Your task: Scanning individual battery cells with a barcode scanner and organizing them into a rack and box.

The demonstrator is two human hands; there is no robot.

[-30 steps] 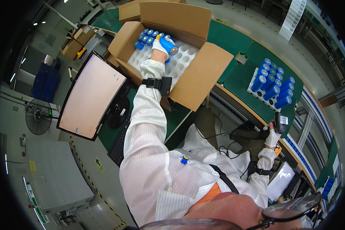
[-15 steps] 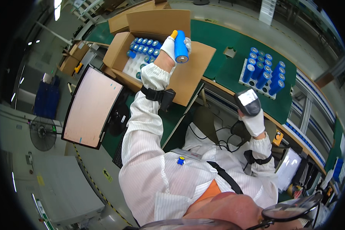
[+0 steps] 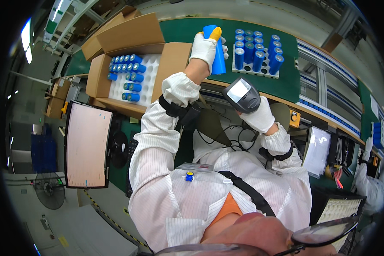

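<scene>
From here I see the left hand (image 3: 203,48) wrapped around a blue cylinder (image 3: 219,59), between the carton (image 3: 176,57) and the white tray (image 3: 257,74) on the green surface (image 3: 281,87); the right hand (image 3: 260,117) grips a dark scanner (image 3: 248,102). The carton's insert (image 3: 152,77) looks part filled, many pockets bare, while other cylinders (image 3: 248,51) stand in the tray

The left arm (image 3: 154,134) reaches forward, left grip (image 3: 204,49) curled, and the right arm (image 3: 278,141) bends, right grip (image 3: 261,116) curled too.

blue cylinder (image 3: 219,62) – smooth | scanner (image 3: 248,102) – dark plastic | carton (image 3: 132,36) – matt cardboard
</scene>
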